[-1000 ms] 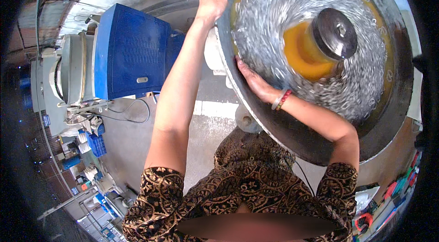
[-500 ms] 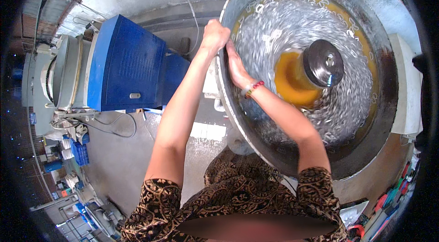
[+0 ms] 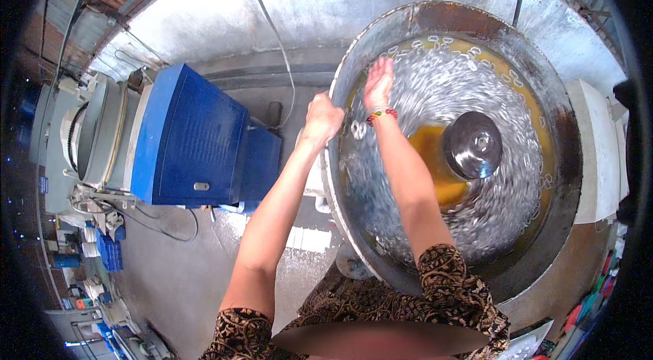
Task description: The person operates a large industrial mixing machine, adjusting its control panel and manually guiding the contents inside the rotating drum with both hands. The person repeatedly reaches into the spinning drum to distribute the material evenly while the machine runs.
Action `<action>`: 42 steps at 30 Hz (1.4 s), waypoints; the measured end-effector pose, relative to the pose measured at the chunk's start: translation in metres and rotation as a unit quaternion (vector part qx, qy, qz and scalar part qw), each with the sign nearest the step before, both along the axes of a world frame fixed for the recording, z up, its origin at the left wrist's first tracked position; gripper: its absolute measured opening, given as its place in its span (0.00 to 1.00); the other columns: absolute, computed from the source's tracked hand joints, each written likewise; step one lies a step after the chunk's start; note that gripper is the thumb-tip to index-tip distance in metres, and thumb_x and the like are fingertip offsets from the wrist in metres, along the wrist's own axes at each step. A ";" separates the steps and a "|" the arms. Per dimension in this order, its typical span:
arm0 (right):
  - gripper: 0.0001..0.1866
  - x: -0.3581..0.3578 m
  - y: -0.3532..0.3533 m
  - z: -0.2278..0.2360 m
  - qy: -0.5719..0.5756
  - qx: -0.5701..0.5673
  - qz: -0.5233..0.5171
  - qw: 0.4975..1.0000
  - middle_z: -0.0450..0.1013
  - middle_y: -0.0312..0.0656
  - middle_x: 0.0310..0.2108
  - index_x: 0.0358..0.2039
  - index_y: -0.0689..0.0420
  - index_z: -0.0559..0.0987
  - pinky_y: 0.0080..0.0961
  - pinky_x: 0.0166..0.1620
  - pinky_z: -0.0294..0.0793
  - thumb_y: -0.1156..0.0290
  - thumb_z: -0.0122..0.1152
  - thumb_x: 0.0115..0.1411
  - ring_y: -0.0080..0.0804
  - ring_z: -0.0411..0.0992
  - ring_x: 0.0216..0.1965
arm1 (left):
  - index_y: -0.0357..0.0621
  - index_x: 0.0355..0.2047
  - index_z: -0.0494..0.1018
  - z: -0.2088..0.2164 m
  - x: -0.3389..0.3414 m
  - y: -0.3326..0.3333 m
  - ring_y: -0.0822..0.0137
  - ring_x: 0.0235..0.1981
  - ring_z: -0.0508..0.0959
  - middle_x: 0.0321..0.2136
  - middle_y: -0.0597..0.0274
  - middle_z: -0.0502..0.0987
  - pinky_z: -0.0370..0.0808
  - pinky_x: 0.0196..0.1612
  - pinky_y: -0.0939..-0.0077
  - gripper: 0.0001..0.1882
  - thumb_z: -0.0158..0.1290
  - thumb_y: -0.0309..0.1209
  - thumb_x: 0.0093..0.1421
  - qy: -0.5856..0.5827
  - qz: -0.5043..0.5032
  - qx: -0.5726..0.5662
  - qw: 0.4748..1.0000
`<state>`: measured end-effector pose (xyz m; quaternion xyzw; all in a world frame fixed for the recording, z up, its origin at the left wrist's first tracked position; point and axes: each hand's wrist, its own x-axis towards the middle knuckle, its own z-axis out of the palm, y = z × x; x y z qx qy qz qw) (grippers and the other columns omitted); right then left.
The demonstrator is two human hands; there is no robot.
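Note:
A large round metal tub [image 3: 564,183] stands at my right. Brownish-yellow liquid [image 3: 432,139] lies in it around a central post with a dark shiny cap [image 3: 472,145]. Countless small silvery metal links [image 3: 507,220] fill the tub, much of the mass blurred by motion. My left hand [image 3: 322,118] is closed over the tub's near-left rim. Inside the rim, above the links, my right hand [image 3: 379,83] is stretched out flat with its palm showing and nothing in it. Red beads circle that wrist. A few links [image 3: 358,130] lie beside my right forearm.
A blue metal machine housing [image 3: 197,135] stands on the left, with a grey drum-like part [image 3: 98,132] behind it. A grey hose [image 3: 269,16] hangs near the wall. Blue crates [image 3: 109,251] sit at the far left. A pale block [image 3: 595,149] is right of the tub.
My right hand has moved away from the left hand and the rim, further into the tub, and turned palm up. The left hand stays at the rim. The view has tilted upward.

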<state>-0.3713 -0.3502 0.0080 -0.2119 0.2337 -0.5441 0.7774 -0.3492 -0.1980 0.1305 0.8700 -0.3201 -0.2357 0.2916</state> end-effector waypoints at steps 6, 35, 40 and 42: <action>0.40 0.021 -0.009 -0.008 0.036 0.005 0.077 0.996 0.37 0.41 0.64 0.61 0.59 0.41 0.30 0.63 0.32 0.42 0.32 0.60 0.34 0.36 0.64 | 0.32 0.41 0.70 -0.002 0.002 0.000 0.47 0.44 0.71 0.35 0.37 0.73 0.66 0.48 0.63 0.21 0.43 0.21 0.43 0.010 0.002 -0.019 1.000; 0.33 -0.042 0.019 -0.029 0.568 -0.544 0.101 0.609 0.50 0.61 0.57 0.54 0.71 0.55 0.32 0.59 0.51 0.76 0.49 0.45 0.51 0.49 0.59 | 0.30 0.36 0.72 -0.010 0.012 -0.003 0.47 0.44 0.72 0.36 0.36 0.73 0.68 0.47 0.64 0.17 0.47 0.25 0.44 -0.011 -0.028 -0.005 1.000; 0.35 -0.054 0.113 -0.042 0.619 -0.589 0.199 0.480 0.41 0.61 0.60 0.55 0.76 0.49 0.48 0.61 0.42 0.73 0.49 0.48 0.56 0.37 0.62 | 0.30 0.36 0.72 -0.007 0.011 -0.004 0.47 0.45 0.71 0.37 0.36 0.72 0.68 0.47 0.64 0.17 0.46 0.25 0.45 -0.030 -0.020 0.010 0.999; 0.26 -0.089 0.133 -0.025 0.640 -0.665 0.237 0.303 0.44 0.60 0.60 0.49 0.71 0.62 0.54 0.60 0.41 0.73 0.49 0.49 0.54 0.37 0.63 | 0.30 0.36 0.72 -0.006 0.011 -0.004 0.47 0.45 0.71 0.37 0.36 0.72 0.68 0.47 0.64 0.17 0.46 0.25 0.45 -0.033 -0.023 0.022 0.999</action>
